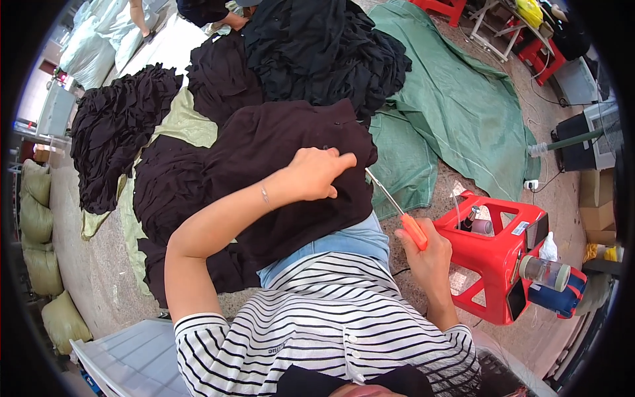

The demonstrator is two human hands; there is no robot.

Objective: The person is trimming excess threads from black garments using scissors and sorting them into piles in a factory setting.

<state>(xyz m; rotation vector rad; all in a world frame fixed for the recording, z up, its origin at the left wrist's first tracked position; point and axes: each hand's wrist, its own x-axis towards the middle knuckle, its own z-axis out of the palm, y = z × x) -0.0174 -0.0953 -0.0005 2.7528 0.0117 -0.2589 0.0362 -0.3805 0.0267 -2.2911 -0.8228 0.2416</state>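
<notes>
My right hand [426, 255] is closed around the orange handle of a tool [413, 230] with a long thin metal shaft. Its shaft slants up and left, and the tip lies just right of my left fingers. My left hand [321, 173] is over a dark brown garment [284, 142] spread across my lap. The index finger points right and the thumb stands apart from it; the other fingers are curled and partly hidden. No fold of cloth shows between thumb and index finger.
Piles of dark clothes [122, 129] and black cloth [324, 53] lie ahead, beside a green tarp [456, 99]. At my right stands a red plastic stool [483, 248] with a clear bottle [546, 272]. A grey-white bin [132, 360] is at lower left. Another person's arm [233, 21] reaches in at the far side.
</notes>
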